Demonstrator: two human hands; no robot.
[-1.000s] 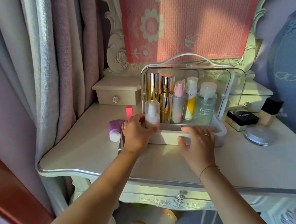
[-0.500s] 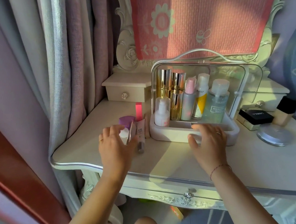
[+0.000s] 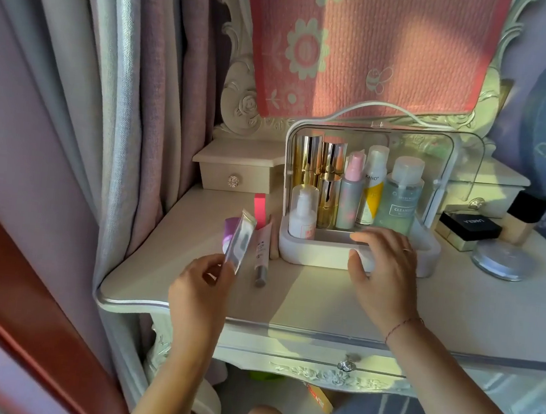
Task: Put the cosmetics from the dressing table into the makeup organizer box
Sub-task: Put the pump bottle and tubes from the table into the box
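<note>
Grey and mauve curtains (image 3: 134,110) at left, pink flowered cloth (image 3: 380,50) over carved cream mirror frame (image 3: 238,103), cream counter (image 3: 305,303), warm sunlight.

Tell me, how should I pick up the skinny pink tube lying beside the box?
Pinch the pink tube near its grey cap, coming from above at the front. It lies flat, cap toward you; farther back it is crowded by the organizer box.
</note>
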